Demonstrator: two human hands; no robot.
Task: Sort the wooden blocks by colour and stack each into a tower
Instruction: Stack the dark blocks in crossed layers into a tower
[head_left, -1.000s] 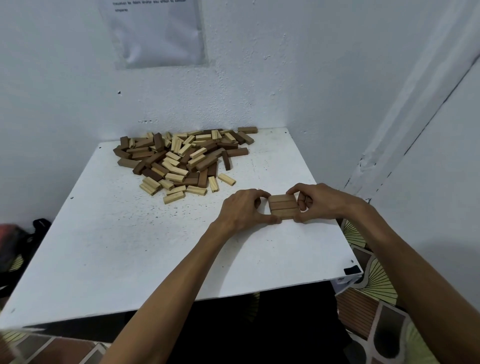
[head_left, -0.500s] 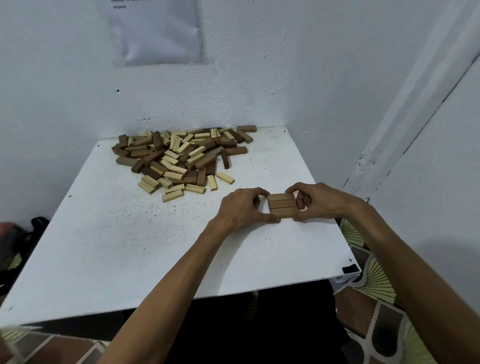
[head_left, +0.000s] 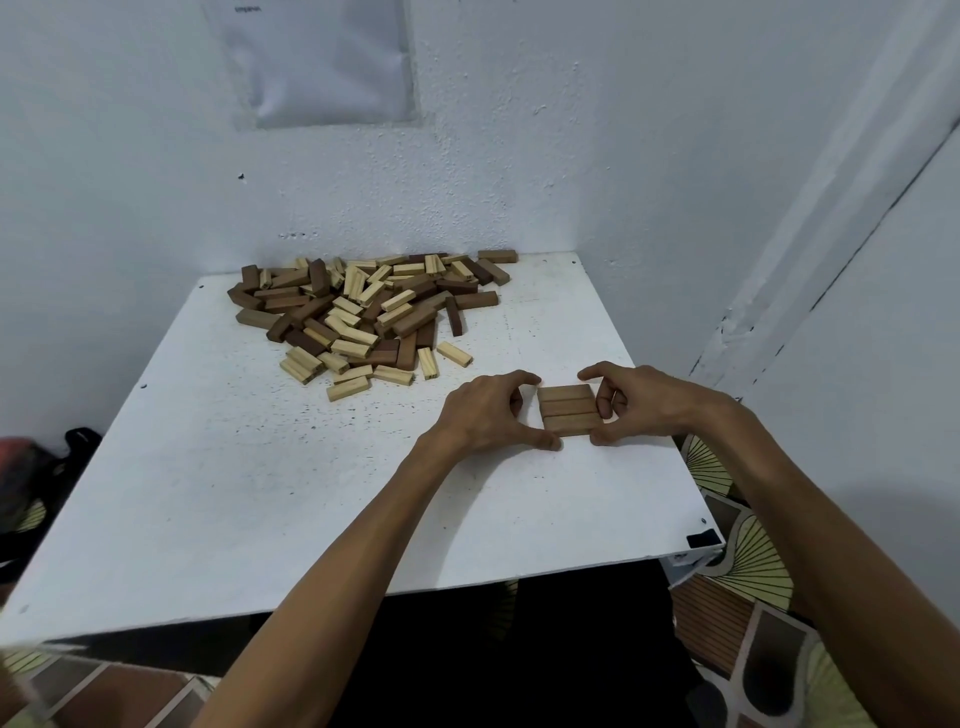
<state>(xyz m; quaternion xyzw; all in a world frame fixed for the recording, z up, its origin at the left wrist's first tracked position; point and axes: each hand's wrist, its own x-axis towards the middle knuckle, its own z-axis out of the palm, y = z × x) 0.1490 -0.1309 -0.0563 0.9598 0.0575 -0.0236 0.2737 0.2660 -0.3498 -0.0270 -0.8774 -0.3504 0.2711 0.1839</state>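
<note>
Both forearms reach forward; left hand (head_left: 483, 415) and right hand (head_left: 644, 405), fingers curled, pinch 3 brown blocks (head_left: 567, 410) between them.

A paper sheet (head_left: 322, 62) hangs above the white table (head_left: 260, 493).

Nothing can be read. The sheet (head_left: 322, 62) on the wall (head_left: 571, 130), top of the frame left of centre, bears one short printed line, too small and blurred to make out.

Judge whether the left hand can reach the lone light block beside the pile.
Probably yes: the light block lies beyond the left hand, bare table between; it must first release the brown row.
</note>
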